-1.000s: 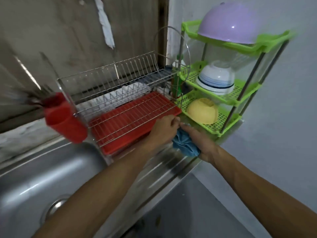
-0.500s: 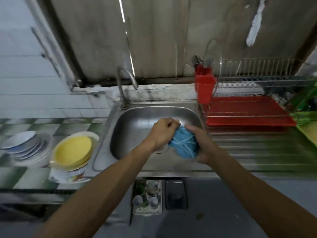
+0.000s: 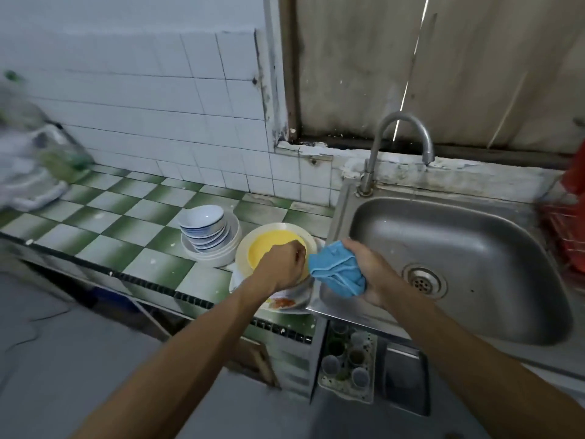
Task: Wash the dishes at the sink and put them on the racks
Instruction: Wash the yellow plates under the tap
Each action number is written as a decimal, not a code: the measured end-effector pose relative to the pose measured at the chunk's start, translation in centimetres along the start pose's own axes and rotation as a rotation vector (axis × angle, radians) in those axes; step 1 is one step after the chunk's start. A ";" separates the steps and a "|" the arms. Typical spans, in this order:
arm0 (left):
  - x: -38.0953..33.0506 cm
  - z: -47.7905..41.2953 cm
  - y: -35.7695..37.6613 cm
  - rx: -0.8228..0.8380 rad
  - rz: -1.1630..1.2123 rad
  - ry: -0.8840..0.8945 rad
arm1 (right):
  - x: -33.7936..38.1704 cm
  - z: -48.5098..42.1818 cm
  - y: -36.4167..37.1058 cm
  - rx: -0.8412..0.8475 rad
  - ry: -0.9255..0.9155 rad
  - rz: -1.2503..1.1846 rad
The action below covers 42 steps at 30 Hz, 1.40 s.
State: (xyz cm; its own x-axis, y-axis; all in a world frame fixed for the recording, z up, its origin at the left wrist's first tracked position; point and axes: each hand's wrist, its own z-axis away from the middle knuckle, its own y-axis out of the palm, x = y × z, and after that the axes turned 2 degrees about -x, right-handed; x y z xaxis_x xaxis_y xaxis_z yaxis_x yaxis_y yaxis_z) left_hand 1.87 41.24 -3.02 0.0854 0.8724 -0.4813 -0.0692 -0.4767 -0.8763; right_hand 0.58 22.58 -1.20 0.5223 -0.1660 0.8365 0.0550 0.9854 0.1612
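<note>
A yellow plate lies on top of a stack of plates on the tiled counter, just left of the steel sink. My left hand sits on the plate's near right rim with its fingers curled round the edge. Over the sink's left rim, my right hand grips a bunched blue cloth; the cloth's left corner reaches my left hand. A pile of white and blue bowls on white plates stands left of the yellow plate.
A curved tap rises behind the sink. The red dish rack shows at the right edge, blurred. Bags and a bottle lie at the counter's far left. A tray of small cups sits below the sink.
The view swung left from the racks, past the sink, to the dirty dishes. Both hands moved left with the cloth, and my left hand came down on the yellow plate.
</note>
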 end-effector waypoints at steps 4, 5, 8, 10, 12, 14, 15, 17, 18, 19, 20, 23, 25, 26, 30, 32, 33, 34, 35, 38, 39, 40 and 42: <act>5.7 -1.5 0.3 0.216 -0.273 0.055 | -0.9 -2.9 4.2 -0.039 -0.027 0.078; 6.5 -1.7 0.5 0.253 -0.345 0.089 | -1.0 -3.5 4.8 -0.050 -0.035 0.083; 8.6 -2.5 1.3 0.328 -0.506 0.187 | -1.2 -4.6 6.1 -0.099 -0.029 0.069; 9.6 -2.9 1.6 0.335 -0.528 0.242 | -1.5 -5.0 6.3 -0.148 -0.010 0.067; 10.0 -3.4 1.4 0.298 -0.463 0.302 | -1.4 -5.3 6.4 -0.173 -0.001 0.046; 9.8 -3.8 0.8 0.208 -0.327 0.338 | -1.3 -5.5 6.3 -0.190 0.003 0.043; 9.6 -3.9 0.6 0.158 -0.231 0.335 | -1.3 -5.8 6.1 -0.196 0.002 0.040; 9.4 -4.2 0.2 0.086 -0.043 0.306 | -1.1 -6.0 6.0 -0.200 0.007 0.025; 9.3 -4.4 -0.1 0.070 0.033 0.291 | -1.0 -6.1 6.0 -0.204 0.010 0.017; 9.3 -4.5 -0.3 0.065 0.092 0.278 | -0.9 -6.2 6.0 -0.212 0.008 0.010; 9.3 -4.7 -0.5 0.057 0.140 0.259 | -0.7 -6.3 6.1 -0.220 0.012 0.006; 9.6 -5.2 -1.1 0.007 0.276 0.136 | -0.4 -6.4 6.6 -0.217 0.017 -0.013; 9.6 -5.6 -1.5 -0.013 0.359 0.035 | -0.4 -6.5 6.6 -0.213 0.022 -0.025; 9.5 -5.8 -1.8 -0.021 0.397 -0.007 | -0.4 -6.5 6.5 -0.209 0.025 -0.037; 9.5 -6.1 -2.7 -0.049 0.630 -0.209 | 0.2 -6.2 6.6 -0.195 0.033 -0.112; 9.8 -6.4 -2.9 -0.081 0.758 -0.303 | 0.5 -6.2 6.6 -0.194 0.027 -0.163; 10.0 -6.7 -2.9 -0.099 0.811 -0.340 | 0.6 -6.2 6.6 -0.192 0.027 -0.182; 10.0 -6.9 -3.0 -0.113 0.863 -0.383 | 0.7 -6.1 6.6 -0.191 0.028 -0.194; 10.0 -7.1 -3.2 -0.122 0.906 -0.428 | 0.9 -6.0 6.7 -0.193 0.027 -0.211; 9.6 -7.1 -3.8 -0.183 1.045 -0.519 | 1.3 -5.4 7.2 -0.233 -0.016 -0.226; 9.7 -7.2 -3.8 -0.208 1.084 -0.537 | 1.2 -5.4 7.5 -0.262 -0.066 -0.212; 9.4 -7.3 -4.0 -0.224 1.112 -0.543 | 1.1 -5.2 7.9 -0.298 -0.157 -0.188; 8.3 -7.1 -4.7 -0.263 1.089 -0.519 | 1.0 -4.6 9.5 -0.307 -0.424 -0.075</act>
State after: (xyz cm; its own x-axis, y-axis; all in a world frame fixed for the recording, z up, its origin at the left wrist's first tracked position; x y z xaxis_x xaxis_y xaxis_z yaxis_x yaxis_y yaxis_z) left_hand 9.99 49.95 -3.04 -0.3002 -0.0817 -0.9504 0.3497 -0.9364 -0.0299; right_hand 5.49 31.98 -1.25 0.1208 -0.1745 0.9772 0.3591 0.9255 0.1209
